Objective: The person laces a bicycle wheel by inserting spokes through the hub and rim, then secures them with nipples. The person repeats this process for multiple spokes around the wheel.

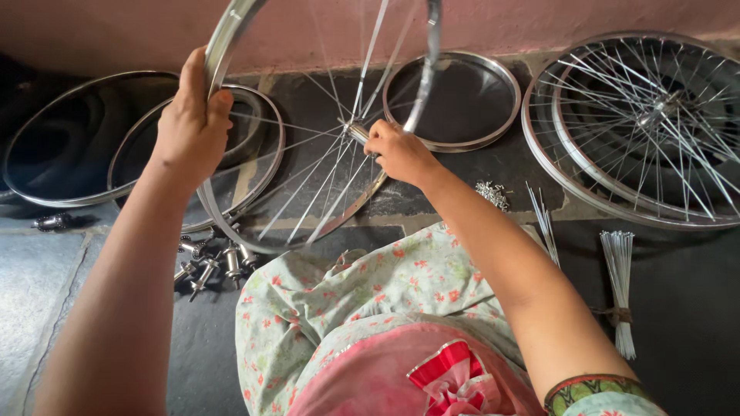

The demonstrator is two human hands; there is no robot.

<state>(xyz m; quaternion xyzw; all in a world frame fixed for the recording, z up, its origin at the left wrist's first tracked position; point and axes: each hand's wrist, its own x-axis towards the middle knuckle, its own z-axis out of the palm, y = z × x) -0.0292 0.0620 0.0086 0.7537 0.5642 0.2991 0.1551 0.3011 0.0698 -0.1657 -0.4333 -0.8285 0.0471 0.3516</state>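
Dark stone floor [686, 308] lies beneath; left hand [193, 123] grips the wheel rim [231, 23], right hand [397, 150] pinches the hub [356, 131], spoke bundle [619, 285] lying right.

From where I stand, there are no packages, labels, signs or screens anywhere on this floor or against the wall.

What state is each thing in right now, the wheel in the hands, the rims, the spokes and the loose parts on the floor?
Left hand: closed on the wheel rim.
Right hand: pinching at the hub.
Held wheel: upright, partly spoked.
Bare rims: flat on the floor, unspoked.
Spoked wheels: lying flat, stacked.
Spoke bundle: tied, lying flat.
Loose hubs: clustered on the floor.
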